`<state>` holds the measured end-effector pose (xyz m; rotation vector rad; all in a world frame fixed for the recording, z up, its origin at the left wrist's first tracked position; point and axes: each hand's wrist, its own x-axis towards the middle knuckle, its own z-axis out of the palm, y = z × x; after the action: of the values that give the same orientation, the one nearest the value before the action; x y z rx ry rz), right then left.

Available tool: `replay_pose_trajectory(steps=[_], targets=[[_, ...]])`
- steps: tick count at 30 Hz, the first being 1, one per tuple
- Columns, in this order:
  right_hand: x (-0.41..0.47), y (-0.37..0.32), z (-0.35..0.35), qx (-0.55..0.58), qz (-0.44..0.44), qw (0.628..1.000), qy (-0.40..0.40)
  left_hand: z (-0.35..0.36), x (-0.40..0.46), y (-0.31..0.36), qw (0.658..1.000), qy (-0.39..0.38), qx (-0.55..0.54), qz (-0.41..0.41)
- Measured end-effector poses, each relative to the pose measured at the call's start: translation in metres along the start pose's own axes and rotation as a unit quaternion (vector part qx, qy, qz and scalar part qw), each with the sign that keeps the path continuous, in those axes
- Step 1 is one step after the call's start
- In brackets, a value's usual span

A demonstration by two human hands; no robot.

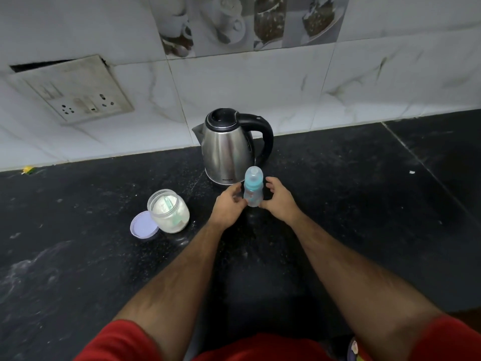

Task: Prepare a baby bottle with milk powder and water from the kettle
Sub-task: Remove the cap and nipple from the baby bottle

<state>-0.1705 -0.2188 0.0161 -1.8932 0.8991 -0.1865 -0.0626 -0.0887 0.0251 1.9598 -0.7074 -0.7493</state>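
A small clear baby bottle (253,191) with a teal collar and a clear cap stands upright on the black counter (351,204), just in front of the steel kettle (229,147). My left hand (229,204) touches its lower left side with thumb and fingertips. My right hand (279,199) cups its right side, fingers spread, thumb at the base. The kettle has a black lid and a black handle pointing right. An open jar of white milk powder (169,211) with a scoop inside stands to the left.
The jar's lilac lid (143,225) lies flat against the jar's left side. A tiled wall with a socket plate (75,92) rises behind the counter. White powder specks dust the counter near the jar.
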Motion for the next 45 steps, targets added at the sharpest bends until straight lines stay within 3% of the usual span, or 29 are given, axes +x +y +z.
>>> replay_pose_trajectory(steps=[11, 19, 26, 35, 42, 45], targets=[[0.017, -0.009, 0.002, -0.050, -0.025, 0.998, -0.036, -0.001, 0.008, 0.003, 1.000, -0.020, -0.009, 0.006], [-0.014, -0.010, -0.007, 0.005, -0.042, 0.996, -0.076, -0.013, -0.012, 0.007, 0.999, -0.043, -0.022, 0.016], [-0.058, -0.004, 0.001, -0.049, -0.071, 0.996, -0.016, -0.019, -0.045, 0.014, 0.993, -0.075, -0.072, 0.061], [-0.102, -0.003, 0.017, 0.057, -0.023, 0.997, 0.040, -0.022, -0.076, 0.028, 0.971, -0.116, -0.174, 0.116], [-0.125, -0.015, 0.017, 0.092, -0.039, 0.995, -0.020, -0.034, -0.073, 0.042, 0.966, -0.153, -0.163, 0.132], [-0.131, -0.021, 0.014, 0.103, -0.036, 0.993, -0.036, -0.035, -0.077, 0.040, 0.967, -0.136, -0.160, 0.146]])
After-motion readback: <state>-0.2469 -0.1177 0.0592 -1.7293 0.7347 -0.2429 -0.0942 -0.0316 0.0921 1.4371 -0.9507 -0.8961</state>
